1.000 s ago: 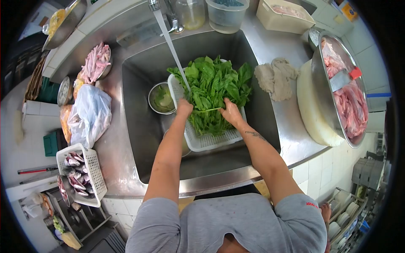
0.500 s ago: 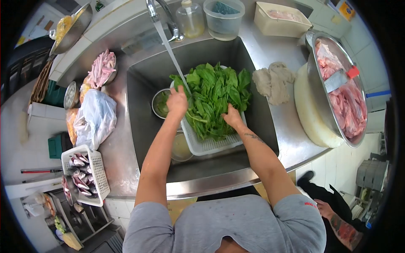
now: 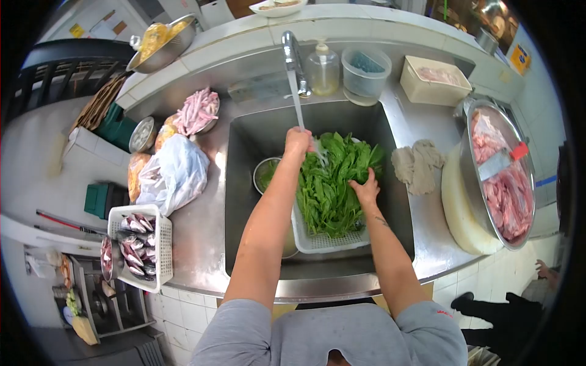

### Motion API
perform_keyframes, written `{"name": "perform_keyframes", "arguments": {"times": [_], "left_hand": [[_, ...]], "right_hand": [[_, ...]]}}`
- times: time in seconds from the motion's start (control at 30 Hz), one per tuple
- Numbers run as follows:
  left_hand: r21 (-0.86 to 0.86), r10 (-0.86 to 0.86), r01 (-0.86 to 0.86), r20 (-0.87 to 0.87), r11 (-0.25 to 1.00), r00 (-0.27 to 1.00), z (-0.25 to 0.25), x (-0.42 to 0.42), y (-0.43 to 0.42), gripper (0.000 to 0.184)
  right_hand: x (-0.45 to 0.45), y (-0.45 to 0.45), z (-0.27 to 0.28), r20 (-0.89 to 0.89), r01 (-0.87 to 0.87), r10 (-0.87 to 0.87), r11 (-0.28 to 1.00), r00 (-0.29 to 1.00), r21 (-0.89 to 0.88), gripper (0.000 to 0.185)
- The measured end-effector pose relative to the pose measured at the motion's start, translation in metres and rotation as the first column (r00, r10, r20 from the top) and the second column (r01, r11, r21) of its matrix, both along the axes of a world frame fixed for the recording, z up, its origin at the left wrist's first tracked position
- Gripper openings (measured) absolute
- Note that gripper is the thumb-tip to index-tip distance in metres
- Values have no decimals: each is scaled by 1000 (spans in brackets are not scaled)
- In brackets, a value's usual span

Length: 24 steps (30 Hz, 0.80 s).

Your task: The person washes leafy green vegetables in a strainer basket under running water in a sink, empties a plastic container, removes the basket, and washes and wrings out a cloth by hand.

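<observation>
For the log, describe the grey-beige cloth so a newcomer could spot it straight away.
Start at the big steel sink and go to the counter on its right. The cloth lies crumpled there, between the sink and the large steel bowl of raw meat. It is the only limp, bunched fabric on that counter; its neighbours are rigid containers.

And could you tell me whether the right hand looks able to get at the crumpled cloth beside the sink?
Probably yes: the right hand is open at the side of the greens facing the cloth, which lies uncovered on the counter, with just the edge of the sink between.
</observation>
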<state>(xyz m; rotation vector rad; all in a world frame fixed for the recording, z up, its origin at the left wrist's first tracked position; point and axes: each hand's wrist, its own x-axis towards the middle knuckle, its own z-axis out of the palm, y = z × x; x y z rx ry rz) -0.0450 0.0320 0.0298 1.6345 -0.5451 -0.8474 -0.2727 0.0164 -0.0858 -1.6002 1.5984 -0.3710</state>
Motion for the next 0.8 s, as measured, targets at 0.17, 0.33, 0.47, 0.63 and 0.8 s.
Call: {"name": "perform_keyframes", "arguments": {"times": [0.17, 0.33, 0.47, 0.63, 0.8], "left_hand": [[24, -49, 49, -6, 999, 999, 22, -1, 2, 14], [34, -365, 369, -96, 929, 926, 19, -5, 3, 14], [7, -206, 207, -83, 978, 975, 22, -13, 2, 9], [-96, -88, 64, -270, 993, 959, 34, -7, 1, 5], [-117, -239, 215, -259, 970, 936, 53, -12, 7, 10]], "right_hand": [[75, 17, -2, 31, -231, 232, 972, 972, -49, 80], [89, -3, 53, -312, -383, 413, 911, 856, 155, 65], [99, -3, 75, -601, -435, 316, 899, 734, -59, 60], [115, -4, 77, -621, -675, 449, 715, 643, -181, 61], [158, -41, 42, -174, -677, 704, 539, 689, -500, 44]]}}
